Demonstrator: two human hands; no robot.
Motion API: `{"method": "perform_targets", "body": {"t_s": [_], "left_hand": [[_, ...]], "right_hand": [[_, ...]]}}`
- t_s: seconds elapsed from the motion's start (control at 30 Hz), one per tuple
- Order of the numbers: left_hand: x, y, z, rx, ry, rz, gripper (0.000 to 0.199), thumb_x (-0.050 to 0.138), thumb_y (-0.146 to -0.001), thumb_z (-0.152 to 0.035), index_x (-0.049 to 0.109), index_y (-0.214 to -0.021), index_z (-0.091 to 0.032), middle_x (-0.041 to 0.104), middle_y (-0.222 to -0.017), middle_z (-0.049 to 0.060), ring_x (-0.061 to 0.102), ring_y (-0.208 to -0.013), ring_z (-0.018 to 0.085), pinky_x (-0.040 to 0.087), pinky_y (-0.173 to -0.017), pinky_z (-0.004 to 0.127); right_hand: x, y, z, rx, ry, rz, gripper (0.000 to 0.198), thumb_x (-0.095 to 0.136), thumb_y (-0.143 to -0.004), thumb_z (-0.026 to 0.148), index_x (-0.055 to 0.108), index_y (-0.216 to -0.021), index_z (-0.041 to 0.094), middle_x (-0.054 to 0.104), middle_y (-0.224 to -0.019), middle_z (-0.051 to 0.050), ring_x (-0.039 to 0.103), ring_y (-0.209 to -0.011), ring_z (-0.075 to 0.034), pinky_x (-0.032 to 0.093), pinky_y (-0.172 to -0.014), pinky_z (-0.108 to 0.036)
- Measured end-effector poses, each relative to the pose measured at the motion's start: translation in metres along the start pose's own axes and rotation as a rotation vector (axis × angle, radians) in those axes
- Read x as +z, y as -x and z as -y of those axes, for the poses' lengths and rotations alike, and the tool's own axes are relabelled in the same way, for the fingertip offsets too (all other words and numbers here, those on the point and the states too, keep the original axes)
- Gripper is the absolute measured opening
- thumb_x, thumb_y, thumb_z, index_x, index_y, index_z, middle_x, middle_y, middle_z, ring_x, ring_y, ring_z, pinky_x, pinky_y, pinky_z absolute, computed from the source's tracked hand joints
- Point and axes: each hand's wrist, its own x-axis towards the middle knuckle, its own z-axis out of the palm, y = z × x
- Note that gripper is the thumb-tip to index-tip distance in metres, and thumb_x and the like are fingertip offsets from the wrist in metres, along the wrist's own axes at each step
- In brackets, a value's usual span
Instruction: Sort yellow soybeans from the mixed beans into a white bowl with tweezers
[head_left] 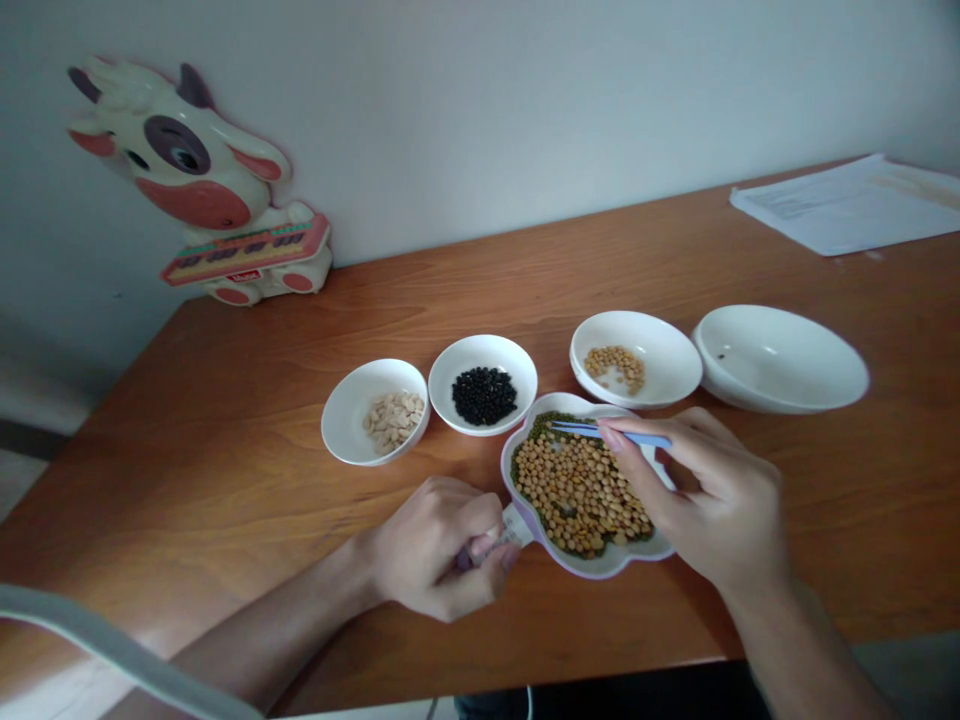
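My left hand (442, 550) is closed around the handle of a flower-shaped white dish with a lilac rim (600, 573). Tan soybeans (585, 485) cover much of its inside, with small green beans (544, 425) showing around the edges. Pinched in my right hand (712, 490) are blue tweezers (637, 437), their tips over the beans near the dish's far side. Just beyond the dish, a white bowl (675, 365) holds some soybeans (615, 368) on its left side.
A bowl of pale flat seeds (394, 422) and a bowl of black beans (484, 396) stand left of the soybean bowl. On its right is a bowl (787, 360) with a dark speck inside. A cow-shaped toy keyboard (247, 250) leans at back left; papers (847, 205) lie at back right.
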Motion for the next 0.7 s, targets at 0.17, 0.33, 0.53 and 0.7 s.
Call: {"method": "perform_targets", "body": {"t_s": [0.17,0.33,0.53,0.7], "left_hand": [[-0.0001,-0.0008,-0.0005,-0.01,0.012,0.0,0.029,0.057,-0.091,-0.014,0.033,-0.077,-0.025,0.045,-0.056,-0.008,0.039,-0.046,0.009,0.03,-0.048,0.028],[0.0007,-0.0003,0.0008,0.005,0.024,-0.006,0.028,0.057,-0.09,-0.014,0.034,-0.077,-0.025,0.045,-0.056,-0.009,0.039,-0.046,0.009,0.03,-0.047,0.027],[-0.0003,0.0,-0.0001,-0.017,0.012,0.007,0.029,0.057,-0.09,-0.014,0.034,-0.077,-0.025,0.046,-0.056,-0.008,0.04,-0.046,0.009,0.029,-0.048,0.028],[-0.0004,-0.0001,-0.0002,-0.01,0.005,0.005,0.028,0.056,-0.09,-0.014,0.034,-0.077,-0.025,0.046,-0.056,-0.008,0.039,-0.046,0.009,0.029,-0.047,0.027]], "right_hand": [[0.0008,0.001,-0.0018,0.034,-0.052,0.032,0.024,0.076,-0.092,0.017,0.078,-0.112,0.029,0.082,-0.097,-0.001,0.075,-0.086,-0.02,0.064,-0.079,-0.036],[0.002,0.0025,-0.0031,0.066,-0.081,0.044,0.025,0.075,-0.092,0.019,0.079,-0.114,0.031,0.082,-0.1,-0.001,0.076,-0.089,-0.021,0.064,-0.081,-0.037],[0.0005,0.001,-0.001,0.085,-0.072,0.042,0.022,0.075,-0.093,0.019,0.079,-0.111,0.03,0.082,-0.099,0.0,0.077,-0.088,-0.019,0.064,-0.084,-0.035],[-0.0001,-0.0003,-0.0005,0.08,-0.07,0.043,0.021,0.075,-0.093,0.019,0.079,-0.11,0.03,0.082,-0.1,0.0,0.077,-0.088,-0.02,0.065,-0.082,-0.035]]}}
